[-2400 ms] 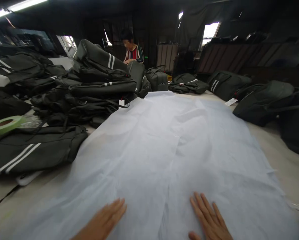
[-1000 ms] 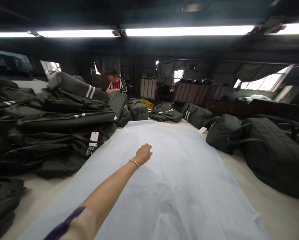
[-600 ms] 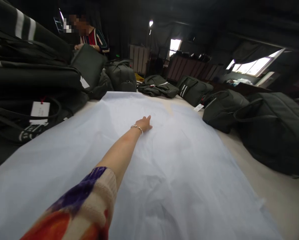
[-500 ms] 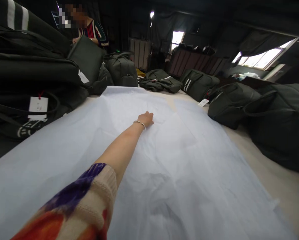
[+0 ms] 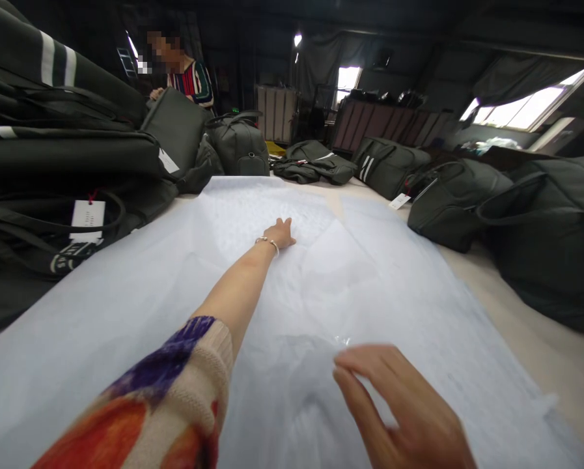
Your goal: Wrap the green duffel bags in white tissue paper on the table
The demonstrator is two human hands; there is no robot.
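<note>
A large, pale, thin sheet (image 5: 140,286) with creases covers the middle of the table, and a glossy see-through layer shows over part of it. My left hand (image 5: 279,233), with a silver bracelet at the wrist, reaches far out onto the sheet. Its fingers are curled down at the surface; what they grip, if anything, is too small to tell. Nearer to me on the right, my right hand (image 5: 403,404) is above the sheet, slightly blurred, its thumb and forefinger tips pinched together. A small shiny glint lies just beyond those tips; what is between them is unclear.
Dark bags with white stripes (image 5: 57,58) are piled along the left. More dark bags (image 5: 389,166) line the far edge and right side (image 5: 560,241). A person (image 5: 194,81) in a striped top stands behind the left bags. Table surface (image 5: 497,286) shows at right.
My right hand has come into view at the lower right. My left hand has shifted slightly left, its fingers a little more spread. The glossy layer over the sheet has changed shape.
</note>
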